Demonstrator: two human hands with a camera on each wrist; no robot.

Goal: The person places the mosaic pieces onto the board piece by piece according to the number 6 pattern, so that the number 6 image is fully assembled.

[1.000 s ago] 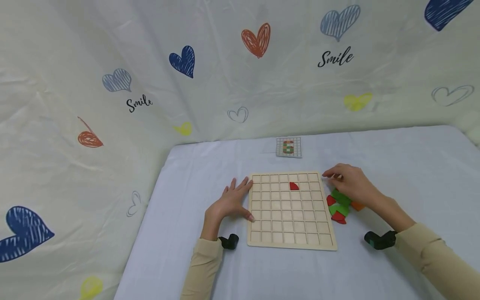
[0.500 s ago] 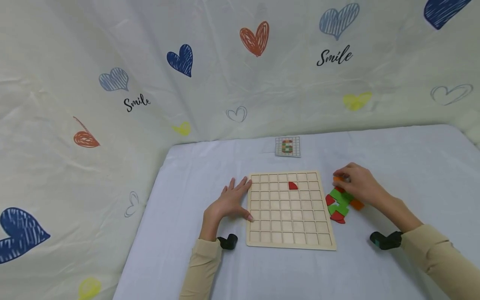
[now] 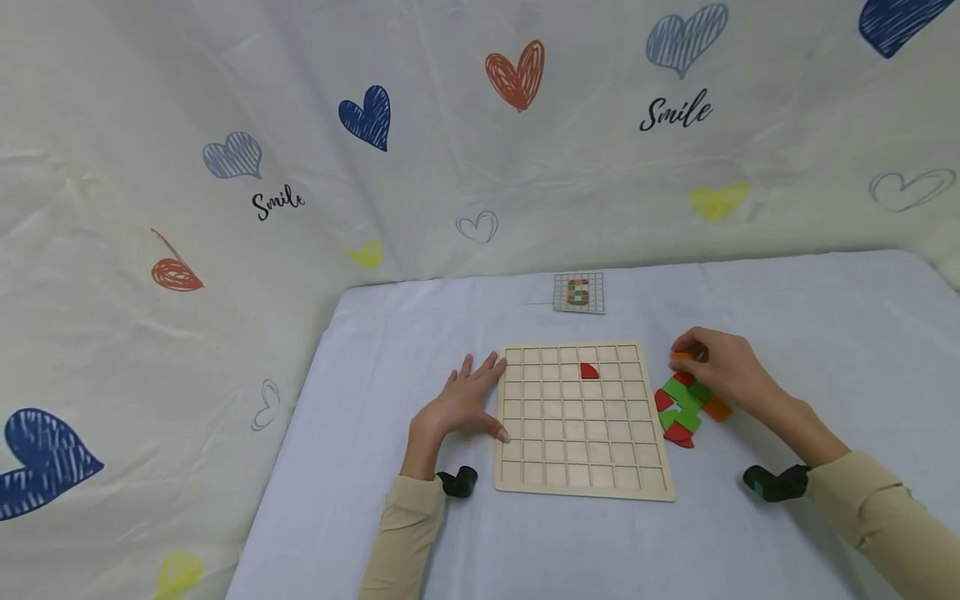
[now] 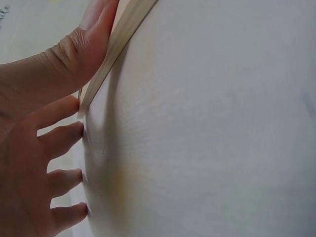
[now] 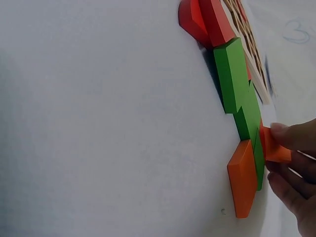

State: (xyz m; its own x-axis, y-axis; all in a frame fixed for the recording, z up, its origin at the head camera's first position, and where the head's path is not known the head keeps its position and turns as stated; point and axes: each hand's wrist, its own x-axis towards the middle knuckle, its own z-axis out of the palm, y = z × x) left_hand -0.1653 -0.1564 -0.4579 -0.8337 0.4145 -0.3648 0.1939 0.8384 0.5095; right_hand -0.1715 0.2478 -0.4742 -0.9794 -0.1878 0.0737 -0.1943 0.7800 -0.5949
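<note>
My left hand (image 3: pixel 461 404) lies spread along the left edge of a wooden grid board (image 3: pixel 573 458), thumb and fingertips touching its rim. In the left wrist view the thumb presses on the board's edge (image 4: pixel 116 49). One red quarter-circle piece (image 3: pixel 589 371) sits in a cell near the top of the board. Right of the board, my right hand (image 3: pixel 723 367) pinches an orange block (image 5: pixel 277 147) between thumb and fingers. Just below it lies a loose pile of green blocks (image 5: pixel 232 76), red pieces (image 3: pixel 678 435) and another orange block (image 5: pixel 242 180).
A small card (image 3: pixel 578 293) printed with a grid and a coloured figure lies behind the board. The table has a white cloth (image 3: pixel 375 400), and a curtain with hearts (image 3: pixel 420 192) hangs at its back. Dark wrist cameras (image 3: pixel 776 483) project below the wrists.
My right hand has moved right from the board's top right corner to the pile and has taken hold of an orange block. The left hand has stayed on the board's edge.
</note>
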